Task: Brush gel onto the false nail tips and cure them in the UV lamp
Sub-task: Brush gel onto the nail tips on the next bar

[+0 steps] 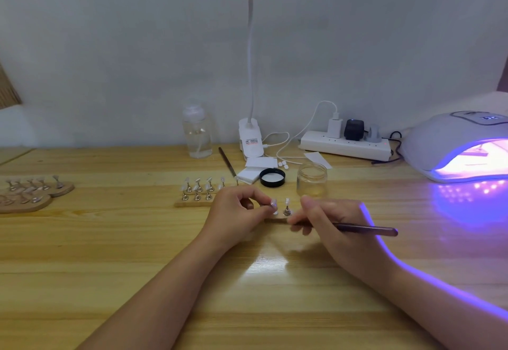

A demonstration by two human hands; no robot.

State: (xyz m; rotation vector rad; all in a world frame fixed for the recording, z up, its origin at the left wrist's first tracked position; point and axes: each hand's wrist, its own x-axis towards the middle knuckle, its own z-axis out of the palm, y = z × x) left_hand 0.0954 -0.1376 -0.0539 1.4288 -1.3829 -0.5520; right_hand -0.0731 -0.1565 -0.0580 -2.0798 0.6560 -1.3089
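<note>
On the wooden counter (110, 239), both hands work close together near the middle. The left hand (236, 212) has its fingers (262, 202) curled, thumb and forefinger pinching a small nail tip (273, 203) on its metal stand, held just above a short wooden strip (275, 220). Just beside it, a second nail tip (287, 201) sits upright on its stand (287, 210) on that strip. The right hand (338, 226) curls round a dark-handled brush (365, 230), its fingers pressed together on the shaft; the handle points out to the right, and the bristle end is hidden behind the fingers, so whether it touches a tip cannot be told. Behind the left hand, a wooden base (189, 203) carries two rows of more tips on stands. Far left lie round-edged wooden bases (33, 198) with further stands. The UV lamp (453, 146) sits at the right edge, lit, casting violet light over the counter and the right forearm. Behind the hands stand an open glass jar (312, 179), its black lid (272, 177) lying beside it, white pads (254, 169), a second brush (228, 164), a clear pump bottle (196, 132), a clip-on desk lamp (250, 138) and a white power strip (346, 147) against the wall.
</note>
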